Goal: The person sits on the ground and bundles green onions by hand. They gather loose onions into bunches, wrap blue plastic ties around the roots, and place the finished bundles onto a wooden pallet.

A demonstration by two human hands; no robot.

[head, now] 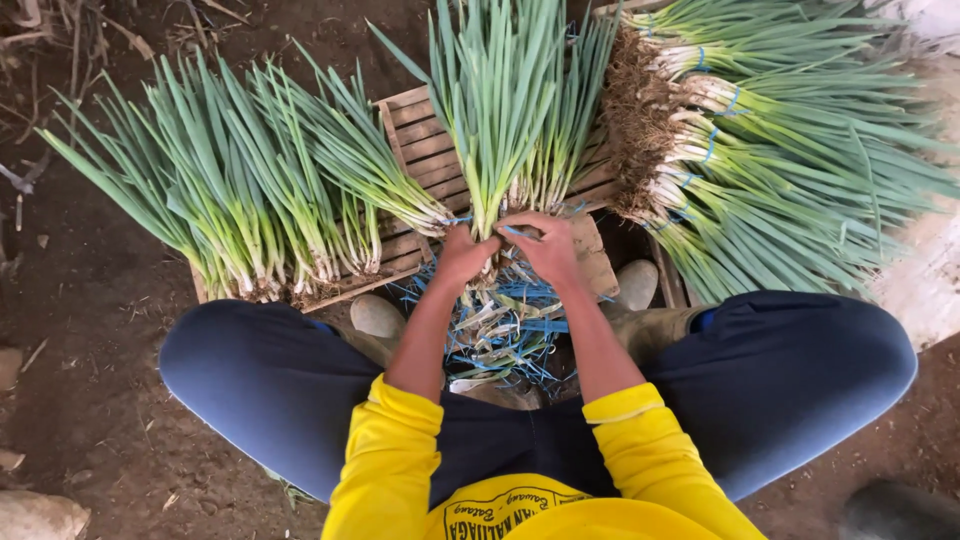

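A bunch of green onions [505,110] lies on a wooden crate [425,140] in front of me, its leaves pointing away. My left hand [462,255] and my right hand [545,245] both grip the white base of this bunch. A thin blue strap [515,232] runs between my fingers at the base. Below my hands, between my knees, lies a heap of blue straps and trimmed scraps [510,330].
Loose green onions [250,190] fan out over the crate's left side. Tied bundles with blue bands and hairy roots [760,150] are stacked at the right. Dark soil floor [90,330] surrounds the crate. My boot toes [378,317] flank the scrap heap.
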